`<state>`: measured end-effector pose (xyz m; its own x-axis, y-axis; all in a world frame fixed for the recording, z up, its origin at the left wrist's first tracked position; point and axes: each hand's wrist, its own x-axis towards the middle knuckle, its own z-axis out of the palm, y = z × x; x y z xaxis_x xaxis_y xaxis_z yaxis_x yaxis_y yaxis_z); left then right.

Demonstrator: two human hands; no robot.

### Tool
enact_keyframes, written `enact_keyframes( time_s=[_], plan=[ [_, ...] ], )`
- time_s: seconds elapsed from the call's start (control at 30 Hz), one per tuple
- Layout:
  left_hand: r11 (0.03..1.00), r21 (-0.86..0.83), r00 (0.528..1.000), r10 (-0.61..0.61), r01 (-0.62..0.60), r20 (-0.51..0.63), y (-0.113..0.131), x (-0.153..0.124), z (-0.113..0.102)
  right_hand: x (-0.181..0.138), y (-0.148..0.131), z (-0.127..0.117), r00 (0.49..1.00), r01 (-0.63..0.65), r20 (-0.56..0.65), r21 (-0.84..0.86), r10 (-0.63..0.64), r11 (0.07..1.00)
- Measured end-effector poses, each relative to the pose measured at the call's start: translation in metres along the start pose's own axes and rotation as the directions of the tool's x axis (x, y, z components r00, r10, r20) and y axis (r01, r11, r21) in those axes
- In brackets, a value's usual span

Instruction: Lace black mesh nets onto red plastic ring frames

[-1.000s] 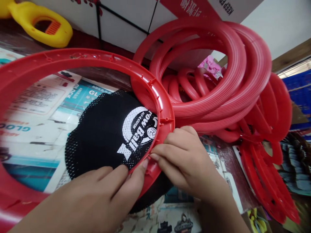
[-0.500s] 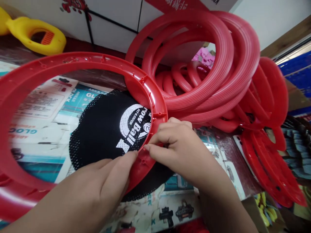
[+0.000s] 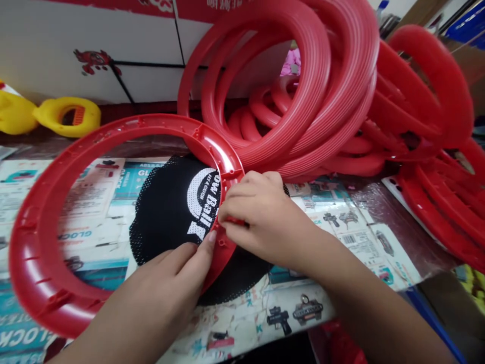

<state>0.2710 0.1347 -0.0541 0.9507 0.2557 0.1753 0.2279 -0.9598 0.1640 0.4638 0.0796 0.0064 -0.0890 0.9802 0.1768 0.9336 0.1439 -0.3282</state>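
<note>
A large red plastic ring [image 3: 45,187] lies tilted on the table, its inside ribs facing up. Under and inside it sits a black mesh disc [image 3: 166,212] with white printed lettering. My left hand [image 3: 166,288] rests on the mesh, fingers together, pressing its edge against the ring's inner rim. My right hand [image 3: 261,217] pinches the ring's right rim and the mesh edge between thumb and fingers. The part of the mesh beneath the rim and my hands is hidden.
A pile of several red rings [image 3: 310,91] leans against a white carton [image 3: 94,50] behind and to the right. Yellow plastic pieces [image 3: 68,117] lie at the back left. Printed paper sheets [image 3: 341,227] cover the table, whose front edge [image 3: 379,298] is near.
The view has pulled back and tilted up. The ring has shifted right and lies smaller in view. My right hand's pinch on the rim has tightened; my left hand stays on the mesh.
</note>
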Motion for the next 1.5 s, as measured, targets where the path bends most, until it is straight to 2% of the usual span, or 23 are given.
enact_keyframes(
  time_s=[0.1, 0.33, 0.53, 0.73, 0.87, 1.0, 1.17, 1.27, 1.37, 1.5],
  plan=[
    [1.000, -0.011, 0.999, 0.002, -0.002, -0.036, 0.002, 0.002, 0.001, -0.003, 0.012, 0.003, 0.980, 0.197, -0.016, -0.049, -0.198, 0.979],
    [0.999, -0.030, 0.995, 0.017, -0.020, -0.095, 0.003, 0.004, 0.001, -0.004, 0.025, 0.005, 0.933, 0.359, -0.021, -0.024, -0.359, 0.933],
    [0.999, -0.040, 0.996, 0.005, -0.008, -0.085, 0.005, 0.005, 0.005, -0.002, 0.029, 0.004, 0.899, 0.437, 0.011, -0.041, -0.437, 0.899],
    [0.994, -0.093, 0.982, -0.079, 0.063, -0.173, 0.004, 0.002, 0.011, -0.003, 0.032, 0.008, 0.889, 0.454, -0.015, -0.100, -0.458, 0.885],
    [0.993, -0.107, 0.992, -0.061, 0.049, -0.109, 0.002, 0.005, 0.003, -0.004, 0.033, 0.010, 0.913, 0.398, -0.067, -0.079, -0.403, 0.914],
    [0.946, -0.291, 0.988, -0.156, 0.144, -0.017, 0.000, 0.013, -0.008, -0.004, 0.033, 0.010, 0.931, 0.355, -0.071, -0.051, -0.358, 0.933],
    [0.891, -0.385, 0.969, -0.245, 0.240, 0.037, -0.002, 0.016, -0.010, -0.006, 0.029, 0.014, 0.943, 0.325, -0.060, -0.047, -0.328, 0.944],
    [0.852, -0.405, 0.943, -0.316, 0.332, 0.108, -0.001, 0.017, -0.013, -0.008, 0.022, 0.022, 0.947, 0.303, -0.084, -0.074, -0.309, 0.950],
    [0.792, -0.419, 0.895, -0.373, 0.444, 0.244, -0.001, 0.020, -0.021, -0.009, 0.014, 0.030, 0.943, 0.315, -0.083, -0.098, -0.323, 0.944],
    [0.706, -0.474, 0.845, -0.371, 0.525, 0.384, -0.008, 0.025, -0.029, -0.011, 0.007, 0.034, 0.942, 0.319, -0.070, -0.103, -0.327, 0.942]
  ],
)
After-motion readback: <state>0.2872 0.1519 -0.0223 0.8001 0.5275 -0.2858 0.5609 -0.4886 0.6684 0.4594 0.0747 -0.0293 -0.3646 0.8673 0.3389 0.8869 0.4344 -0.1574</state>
